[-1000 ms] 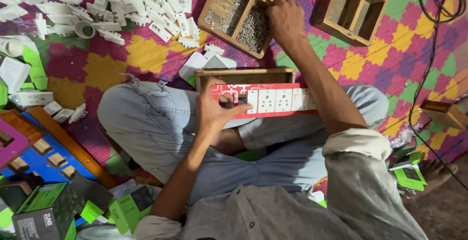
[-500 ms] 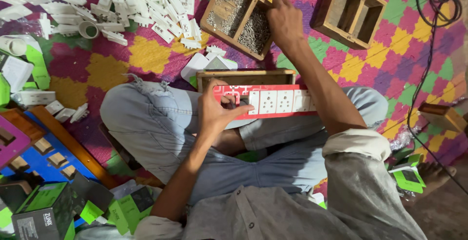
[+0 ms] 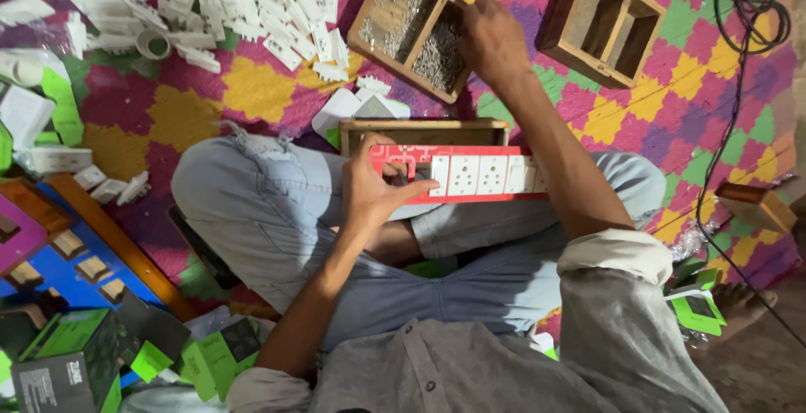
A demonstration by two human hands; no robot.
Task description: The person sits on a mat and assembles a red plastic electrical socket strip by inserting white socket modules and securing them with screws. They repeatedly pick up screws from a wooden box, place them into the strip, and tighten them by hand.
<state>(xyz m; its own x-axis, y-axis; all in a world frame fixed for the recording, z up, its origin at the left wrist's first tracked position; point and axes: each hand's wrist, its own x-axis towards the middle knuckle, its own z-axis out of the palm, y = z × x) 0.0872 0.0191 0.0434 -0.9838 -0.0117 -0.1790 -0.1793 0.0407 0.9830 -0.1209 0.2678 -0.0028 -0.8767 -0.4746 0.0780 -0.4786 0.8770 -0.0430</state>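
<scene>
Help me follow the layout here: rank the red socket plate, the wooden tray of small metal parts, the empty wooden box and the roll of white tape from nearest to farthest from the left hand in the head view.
1. Red socket plate: under the left hand.
2. Wooden tray of small metal parts: above, right hand in it.
3. Roll of white tape: upper left.
4. Empty wooden box: upper right.

Green-and-black cartons (image 3: 59, 358) at lower left (some lying open), green packet (image 3: 695, 311) at right.

red plate (image 3: 457, 176), white sockets (image 3: 478, 175), multicoloured patterned mat (image 3: 252, 90)
</scene>
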